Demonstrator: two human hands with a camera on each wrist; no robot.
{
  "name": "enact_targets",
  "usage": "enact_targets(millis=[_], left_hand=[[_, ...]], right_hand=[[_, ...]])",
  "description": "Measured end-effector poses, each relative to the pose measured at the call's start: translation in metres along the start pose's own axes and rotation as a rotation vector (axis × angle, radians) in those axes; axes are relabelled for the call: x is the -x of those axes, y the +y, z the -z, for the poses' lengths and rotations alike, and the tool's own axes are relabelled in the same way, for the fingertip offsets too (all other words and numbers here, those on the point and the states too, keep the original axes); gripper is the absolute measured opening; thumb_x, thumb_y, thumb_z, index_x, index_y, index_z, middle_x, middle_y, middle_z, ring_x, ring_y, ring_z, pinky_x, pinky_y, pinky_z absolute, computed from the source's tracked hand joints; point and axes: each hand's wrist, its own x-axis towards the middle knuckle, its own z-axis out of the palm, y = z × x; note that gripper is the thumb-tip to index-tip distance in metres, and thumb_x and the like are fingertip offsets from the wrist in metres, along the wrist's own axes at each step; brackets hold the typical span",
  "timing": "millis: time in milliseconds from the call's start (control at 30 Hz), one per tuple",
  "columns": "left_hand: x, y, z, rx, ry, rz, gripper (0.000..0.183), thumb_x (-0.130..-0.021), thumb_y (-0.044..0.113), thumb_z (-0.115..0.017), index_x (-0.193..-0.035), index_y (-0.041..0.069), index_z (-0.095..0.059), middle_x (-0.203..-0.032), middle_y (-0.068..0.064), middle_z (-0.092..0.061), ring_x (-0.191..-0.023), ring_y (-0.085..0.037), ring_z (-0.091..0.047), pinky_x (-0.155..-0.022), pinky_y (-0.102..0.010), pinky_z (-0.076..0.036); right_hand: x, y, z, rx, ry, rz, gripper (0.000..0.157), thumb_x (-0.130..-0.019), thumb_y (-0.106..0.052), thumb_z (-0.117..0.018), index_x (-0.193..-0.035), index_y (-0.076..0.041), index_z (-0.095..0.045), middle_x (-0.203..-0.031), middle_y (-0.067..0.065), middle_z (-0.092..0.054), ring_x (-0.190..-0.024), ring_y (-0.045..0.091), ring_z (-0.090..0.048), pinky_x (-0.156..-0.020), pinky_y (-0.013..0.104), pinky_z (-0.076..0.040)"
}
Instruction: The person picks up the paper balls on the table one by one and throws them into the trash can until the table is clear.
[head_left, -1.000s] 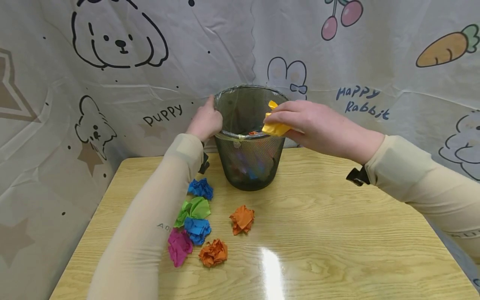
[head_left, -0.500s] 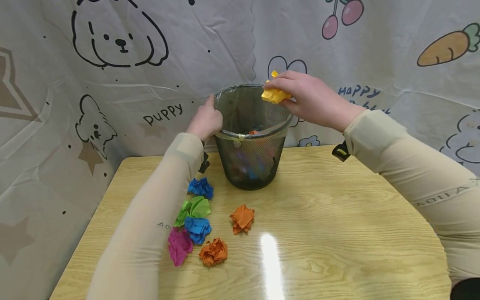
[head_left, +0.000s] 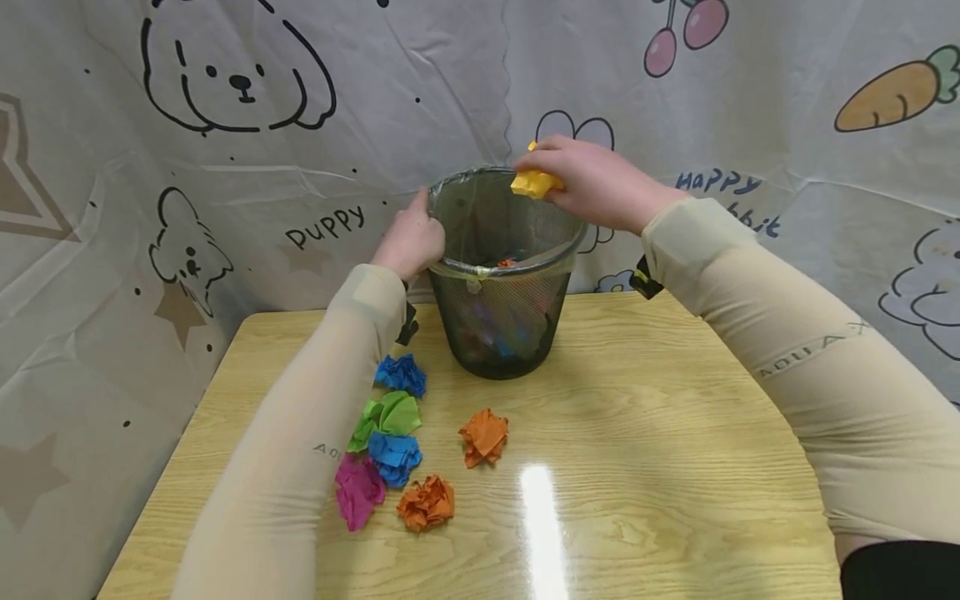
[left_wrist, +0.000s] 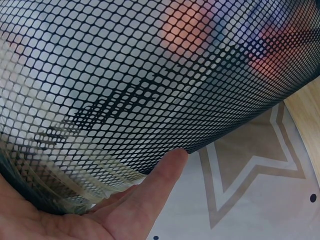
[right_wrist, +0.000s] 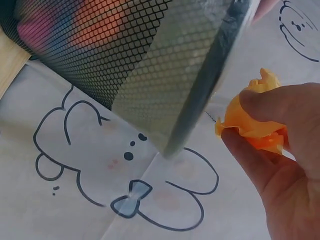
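A black mesh wastebasket (head_left: pixel 498 321) with a clear liner stands at the back of the table. Its left rim is gripped by my left hand (head_left: pixel 411 240); in the left wrist view, a digit of that hand (left_wrist: pixel 145 200) lies along the outside of the mesh. Over the basket's right rear rim, my right hand (head_left: pixel 592 179) pinches a crumpled yellow paper ball (head_left: pixel 536 184). The right wrist view has this yellow paper (right_wrist: pixel 257 120) between thumb and fingers, apart from the rim. Inside the basket, an orange paper piece (head_left: pixel 507 263) shows, and other colours blur through the mesh.
On the wooden table (head_left: pixel 660 433) lie crumpled papers: blue (head_left: pixel 402 375), green (head_left: pixel 390 414), another blue (head_left: pixel 395 458), magenta (head_left: pixel 360 492) and two orange balls (head_left: pixel 483 437). My left forearm partly covers this group. A printed white curtain (head_left: pixel 450 92) hangs close behind the basket.
My right hand has lifted the yellow paper ball from the basket's front right rim, then moved slightly left above the opening. The left hand and the table papers stay in place.
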Motion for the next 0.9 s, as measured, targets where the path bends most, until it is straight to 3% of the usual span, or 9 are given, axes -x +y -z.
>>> enact_targets(millis=[200, 367, 533, 767, 900], left_hand=[[0.000, 0.000, 0.000, -0.016, 0.009, -0.007, 0.067, -0.104, 0.012, -0.021, -0.166, 0.015, 0.004, -0.074, -0.012, -0.061, -0.041, -0.012, -0.027, -0.045, -0.030, -0.036], [0.000, -0.001, 0.001, -0.014, 0.004, -0.006, 0.067, -0.104, 0.013, -0.020, -0.166, 0.016, 0.005, -0.061, -0.005, -0.050, -0.041, -0.012, -0.025, -0.044, -0.030, -0.035], [-0.001, -0.002, 0.001, -0.008, 0.005, -0.010, 0.068, -0.103, 0.013, -0.021, -0.166, 0.016, 0.005, -0.059, -0.005, -0.048, -0.041, -0.011, -0.025, -0.044, -0.029, -0.034], [0.000, -0.001, 0.000, -0.010, 0.003, -0.007, 0.068, -0.103, 0.013, -0.021, -0.166, 0.016, 0.005, -0.055, -0.003, -0.041, -0.041, -0.012, -0.025, -0.043, -0.029, -0.033], [-0.001, -0.001, 0.001, -0.010, 0.005, -0.003, 0.068, -0.103, 0.013, -0.021, -0.166, 0.016, 0.005, -0.064, -0.007, -0.052, -0.041, -0.011, -0.025, -0.043, -0.029, -0.034]], right_hand=[[-0.012, 0.002, -0.009, 0.007, -0.059, 0.003, 0.050, -0.098, 0.004, -0.061, -0.147, -0.007, -0.056, -0.146, 0.017, -0.053, -0.135, 0.035, -0.049, -0.111, 0.049, -0.041], [-0.019, 0.000, -0.013, 0.036, -0.080, 0.002, 0.054, -0.098, 0.003, -0.061, -0.150, -0.008, -0.053, -0.148, 0.017, -0.052, -0.135, 0.036, -0.048, -0.110, 0.051, -0.041], [-0.021, 0.000, -0.015, 0.070, -0.118, -0.040, 0.061, -0.100, 0.000, -0.059, -0.158, -0.011, -0.042, -0.157, 0.017, -0.043, -0.138, 0.038, -0.046, -0.109, 0.054, -0.042], [-0.019, 0.002, -0.015, 0.070, -0.150, -0.097, 0.063, -0.105, -0.024, -0.059, -0.162, -0.016, -0.033, -0.163, 0.014, -0.035, -0.145, 0.037, -0.038, -0.115, 0.055, -0.033], [-0.018, 0.003, -0.014, 0.071, -0.153, -0.106, 0.065, -0.106, -0.036, -0.056, -0.163, -0.016, -0.031, -0.163, 0.013, -0.034, -0.148, 0.038, -0.033, -0.119, 0.055, -0.026]])
